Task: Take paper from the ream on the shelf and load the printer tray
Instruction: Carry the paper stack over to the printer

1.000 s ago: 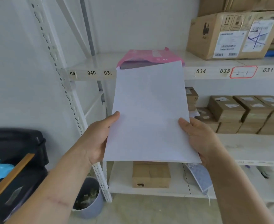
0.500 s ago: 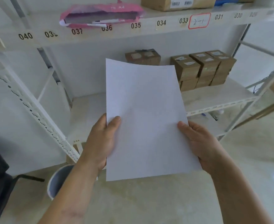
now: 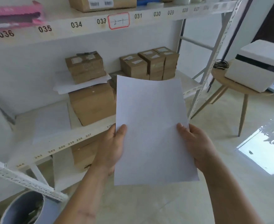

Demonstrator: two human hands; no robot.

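Note:
I hold a white stack of paper [image 3: 150, 126] upright in front of me, in the middle of the view. My left hand [image 3: 112, 147] grips its left edge, thumb on top. My right hand [image 3: 196, 146] grips its right edge the same way. The pink-wrapped ream [image 3: 15, 15], torn open, lies on the upper shelf at the far top left, blurred. The white printer [image 3: 259, 68] with a black band stands on a round wooden stool [image 3: 226, 84] at the right edge, apart from the paper.
White metal shelving [image 3: 84, 38] with numbered labels fills the left and middle. Several brown cardboard boxes [image 3: 149, 63] sit on its middle shelf. A grey bin [image 3: 25, 207] stands at the bottom left. A slanted shelf post [image 3: 209, 65] separates the shelving from the stool.
The view has swung right: the ream has slid to the top left corner and the printer on its stool has come into sight. Both hands still hold the paper the same way.

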